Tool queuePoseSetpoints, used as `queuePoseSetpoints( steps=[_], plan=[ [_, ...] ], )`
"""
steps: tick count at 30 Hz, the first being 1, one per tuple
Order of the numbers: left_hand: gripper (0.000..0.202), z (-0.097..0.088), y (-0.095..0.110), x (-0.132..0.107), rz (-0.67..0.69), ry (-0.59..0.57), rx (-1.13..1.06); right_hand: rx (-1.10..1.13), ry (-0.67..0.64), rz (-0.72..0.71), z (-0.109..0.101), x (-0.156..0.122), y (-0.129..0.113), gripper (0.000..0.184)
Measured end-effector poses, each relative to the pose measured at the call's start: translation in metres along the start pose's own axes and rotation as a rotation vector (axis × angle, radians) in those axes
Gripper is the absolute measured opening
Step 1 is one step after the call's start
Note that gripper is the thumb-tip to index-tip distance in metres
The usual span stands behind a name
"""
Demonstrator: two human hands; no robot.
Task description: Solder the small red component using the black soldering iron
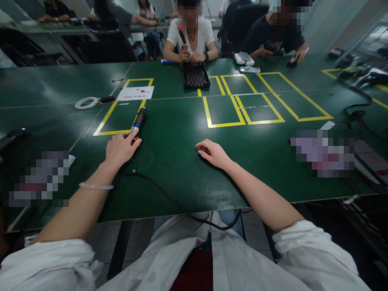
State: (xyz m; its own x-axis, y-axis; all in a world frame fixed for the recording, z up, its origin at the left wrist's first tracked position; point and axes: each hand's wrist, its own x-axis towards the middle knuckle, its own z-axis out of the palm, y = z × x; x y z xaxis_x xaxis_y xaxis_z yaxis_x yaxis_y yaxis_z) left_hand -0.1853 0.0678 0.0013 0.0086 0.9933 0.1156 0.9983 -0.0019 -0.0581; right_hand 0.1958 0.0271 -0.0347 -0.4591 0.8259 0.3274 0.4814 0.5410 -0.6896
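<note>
My left hand [121, 147] is closed round the rear end of a black corded electric screwdriver [140, 118] with a blue band, which lies on the green table with its tip pointing away from me. An orange-red part shows beside my thumb. A black cable [163, 194] runs from near this hand across the table and over its front edge. My right hand [214, 153] rests on the table to the right, thumb and index finger apart. The space under its curled fingers is dark and reddish, and I cannot make out anything held there.
Yellow tape frames [224, 124] mark the green table [182, 173]. A white sheet [136, 93] and a white cable coil [86, 103] lie at the left. Across the table, a person holds a red-and-black tool [182, 33] over a black tray [196, 76]. Blurred-out items flank me.
</note>
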Motion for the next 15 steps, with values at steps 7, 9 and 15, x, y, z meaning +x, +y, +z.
queuePoseSetpoints(
  steps=[7, 9, 15],
  plan=[
    [0.063, -0.003, -0.069, 0.024, -0.173, -0.066, 0.035, -0.016, -0.011, 0.005, 0.000, 0.000, 0.001, 0.018],
    [0.062, -0.003, -0.075, 0.023, -0.179, -0.025, 0.085, -0.016, -0.014, 0.003, 0.000, 0.000, 0.002, 0.017],
    [0.056, 0.001, -0.067, 0.014, -0.233, 0.114, 0.187, -0.032, -0.022, -0.001, -0.001, 0.000, 0.000, 0.016]
  ],
)
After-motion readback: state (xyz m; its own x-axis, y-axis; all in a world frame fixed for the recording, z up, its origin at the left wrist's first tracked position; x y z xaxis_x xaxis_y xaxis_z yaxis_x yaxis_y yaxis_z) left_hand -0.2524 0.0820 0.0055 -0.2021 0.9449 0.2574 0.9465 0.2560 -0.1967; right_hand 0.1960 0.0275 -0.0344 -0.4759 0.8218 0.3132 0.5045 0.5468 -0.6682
